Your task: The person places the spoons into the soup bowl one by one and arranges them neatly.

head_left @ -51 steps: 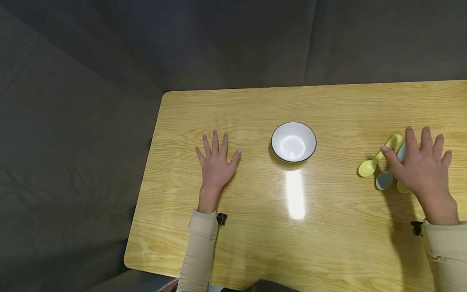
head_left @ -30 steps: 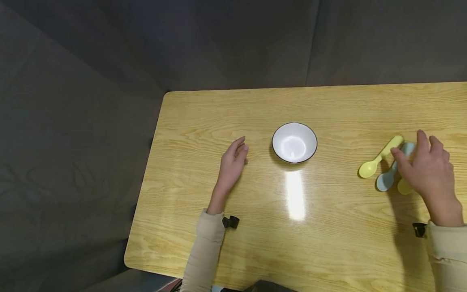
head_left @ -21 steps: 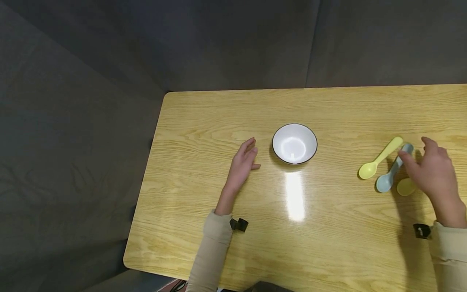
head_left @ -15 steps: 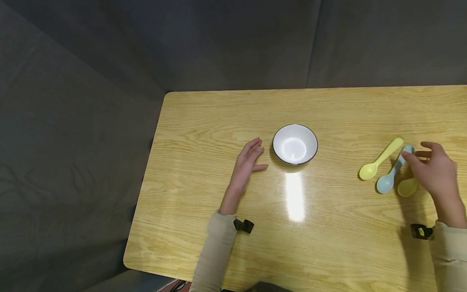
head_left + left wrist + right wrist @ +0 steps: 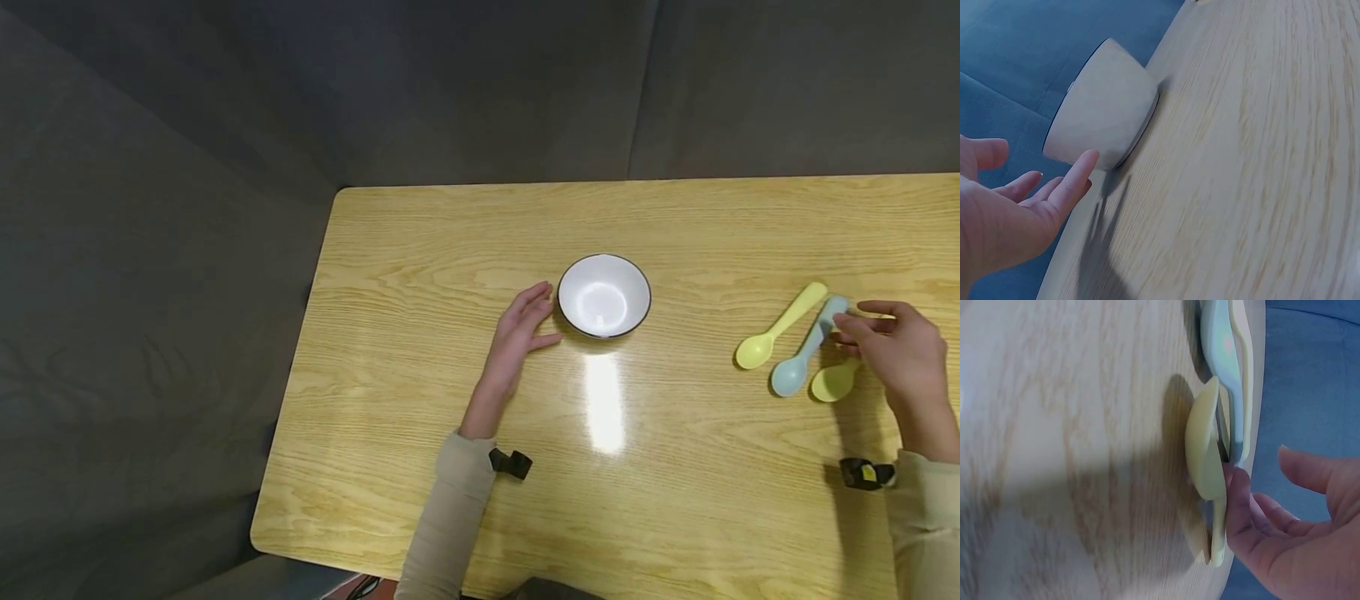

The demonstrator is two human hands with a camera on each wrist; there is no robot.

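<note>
A white bowl (image 5: 603,296) with a dark rim stands upright mid-table. Just left of it is my left hand (image 5: 513,346), turned on its side, fingers loosely extended and holding nothing. In the left wrist view, one fingertip is close to the bowl's outer wall (image 5: 1100,103); contact is unclear. On the right lie a yellow spoon (image 5: 753,352), a light blue spoon (image 5: 790,377) and a yellow-green spoon (image 5: 832,383). My right hand (image 5: 905,350) is over the yellow-green spoon's handle. Its fingers (image 5: 1241,512) are at that handle, with the thumb apart from them.
The wooden table (image 5: 675,500) has a rounded left edge. A dark grey curtain (image 5: 487,92) hangs behind it and to its left. Black camera mounts sit at both wrists, the left mount (image 5: 512,464) and the right mount (image 5: 866,474).
My left hand has gone from flat with spread fingers to turned sideways, moving right to the bowl. My right hand has shifted slightly right, its fingers bending down, uncovering more of the spoons.
</note>
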